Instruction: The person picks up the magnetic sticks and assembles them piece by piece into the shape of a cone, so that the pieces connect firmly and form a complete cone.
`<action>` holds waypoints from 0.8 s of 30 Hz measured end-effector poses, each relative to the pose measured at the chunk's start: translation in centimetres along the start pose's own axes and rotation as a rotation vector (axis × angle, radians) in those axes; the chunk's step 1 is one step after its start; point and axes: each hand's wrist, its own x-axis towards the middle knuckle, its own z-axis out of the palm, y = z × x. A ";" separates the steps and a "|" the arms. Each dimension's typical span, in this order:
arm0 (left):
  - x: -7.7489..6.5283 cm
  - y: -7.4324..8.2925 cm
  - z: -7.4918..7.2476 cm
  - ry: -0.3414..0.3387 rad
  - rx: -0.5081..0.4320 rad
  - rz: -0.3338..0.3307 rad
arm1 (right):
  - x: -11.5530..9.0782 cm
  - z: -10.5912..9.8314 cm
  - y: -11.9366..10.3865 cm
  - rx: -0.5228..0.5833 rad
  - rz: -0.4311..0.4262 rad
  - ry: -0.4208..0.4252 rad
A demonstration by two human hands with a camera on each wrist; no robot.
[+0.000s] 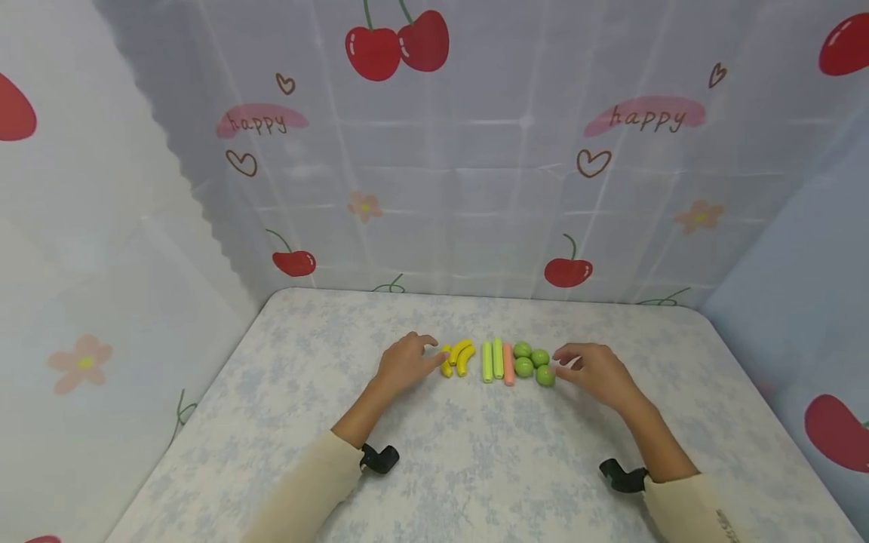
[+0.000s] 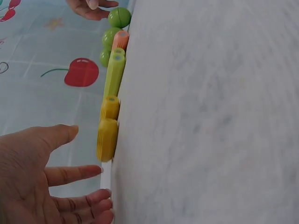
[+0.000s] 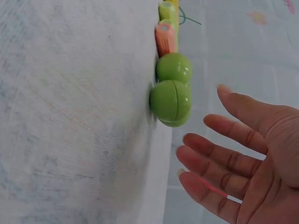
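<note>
On the desk (image 1: 489, 452), head view, yellow pieces (image 1: 464, 363) lie at the left hand's (image 1: 406, 363) three o'clock, green balls (image 1: 524, 367) at the right hand's (image 1: 597, 371) nine. Left wrist view: fingers (image 2: 74, 174) wide, empty. Right wrist view: likewise spread, empty; balls could roll, so touch lightly.

white desk (image 1: 475, 475) with blotchy pale blue-grey print, rounded far corners, short row toward far side, left to right: curved yellow pieces (image 1: 465, 360), two light-green sticks (image 1: 487, 362), one salmon stick (image 1: 508, 365), four green balls (image 1: 523, 367)
</note>
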 end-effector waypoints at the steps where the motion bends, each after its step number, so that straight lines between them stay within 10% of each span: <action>1: 0.0 0.1 0.2 -0.006 -0.013 0.001 | 0.0 0.1 0.0 -0.008 0.001 -0.012; 24: 0.3 0.9 1.0 0.016 0.002 -0.041 | 0.1 1.7 -0.1 -0.073 -0.007 -0.114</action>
